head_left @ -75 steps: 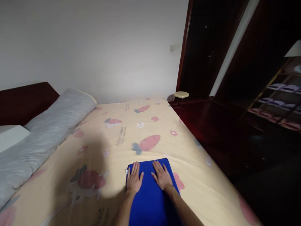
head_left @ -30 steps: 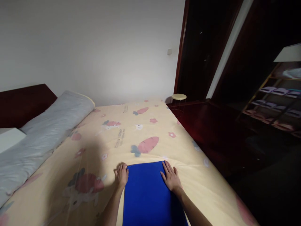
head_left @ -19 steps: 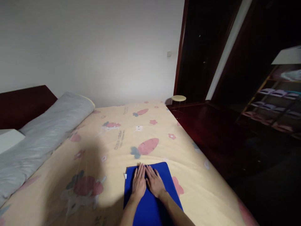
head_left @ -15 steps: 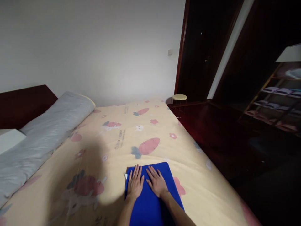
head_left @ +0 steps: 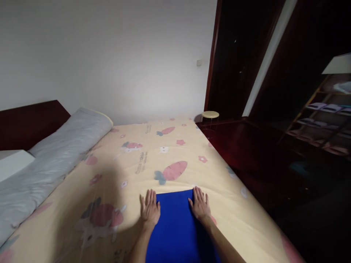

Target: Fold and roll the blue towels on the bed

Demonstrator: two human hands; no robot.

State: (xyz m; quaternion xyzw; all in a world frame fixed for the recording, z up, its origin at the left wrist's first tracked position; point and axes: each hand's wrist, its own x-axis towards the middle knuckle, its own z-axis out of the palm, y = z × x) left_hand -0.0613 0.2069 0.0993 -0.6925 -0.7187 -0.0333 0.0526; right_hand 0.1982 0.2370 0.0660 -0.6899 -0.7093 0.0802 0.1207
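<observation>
A flat blue folded cloth [head_left: 175, 223] lies on the patterned bed sheet [head_left: 236, 215], its near end cut off by the bottom of the view. My left hand [head_left: 150, 210] rests flat over the cloth's left edge near the far corner, fingers stretched forward. At the far right corner, my right hand [head_left: 201, 205] lies palm down along the other edge, its fingers a little apart. Neither hand grips anything. Both forearms reach in from the bottom, and the right one covers part of the cloth's right side.
A long grey pillow [head_left: 68, 149] lies along the left of the bed, by a dark red headboard [head_left: 33, 118] and a white box-like surface [head_left: 15, 164]. Past the bed's right edge stand a round stool [head_left: 210, 114] and a shoe rack [head_left: 318, 118].
My hands have moved apart, from the top of the blue cloth out to its left and right edges. The small white tag at the left edge is now out of sight.
</observation>
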